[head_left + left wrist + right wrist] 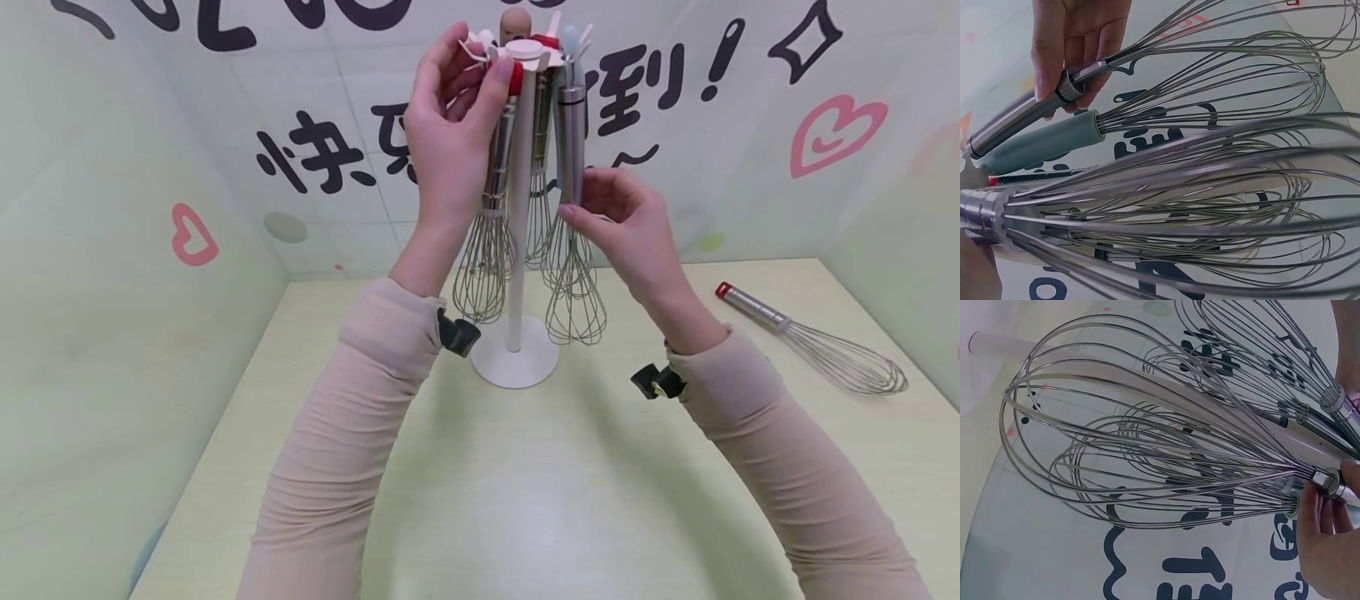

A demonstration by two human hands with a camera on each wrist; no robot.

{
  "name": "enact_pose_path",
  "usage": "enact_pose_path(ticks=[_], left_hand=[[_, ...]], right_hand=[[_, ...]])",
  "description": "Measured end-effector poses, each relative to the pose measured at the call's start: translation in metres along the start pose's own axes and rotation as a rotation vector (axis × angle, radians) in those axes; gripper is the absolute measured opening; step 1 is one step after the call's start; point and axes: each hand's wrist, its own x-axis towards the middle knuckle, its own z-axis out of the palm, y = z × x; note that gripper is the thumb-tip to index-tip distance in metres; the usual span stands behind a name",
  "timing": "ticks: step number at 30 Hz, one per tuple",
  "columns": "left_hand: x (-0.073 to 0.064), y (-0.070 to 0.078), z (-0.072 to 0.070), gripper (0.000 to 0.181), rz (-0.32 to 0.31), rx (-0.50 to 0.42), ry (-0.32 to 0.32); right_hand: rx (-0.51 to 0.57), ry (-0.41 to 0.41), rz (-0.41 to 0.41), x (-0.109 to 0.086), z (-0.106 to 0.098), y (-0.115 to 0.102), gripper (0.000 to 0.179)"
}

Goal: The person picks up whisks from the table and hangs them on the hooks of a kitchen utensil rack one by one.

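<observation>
A white hanging stand (516,358) with a ring of hooks at its top carries several wire whisks. My left hand (450,137) is up at the hooks, fingers curled behind them and thumb in front, beside the red end of one hanging whisk (483,267). With my right hand (628,221) I pinch the lower handle of a steel whisk (572,137), its wires hanging down and its top end at a hook. Right behind it in the left wrist view hangs a whisk with a blue-green handle (1047,147).
Another whisk (813,342) with a red end lies on the right part of the pale table (525,500). A printed backdrop (360,217) with lettering and hearts stands behind and along the sides.
</observation>
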Motion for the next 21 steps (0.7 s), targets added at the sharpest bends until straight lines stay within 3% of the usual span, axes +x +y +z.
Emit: enact_pose_path(ticks=[21], left_hand=[[-0.0001, 0.0008, 0.001, 0.046, -0.006, -0.003, 0.0]], right_hand=[[-0.007, -0.026, 0.051, 0.0002, -0.0005, 0.0037, 0.03]])
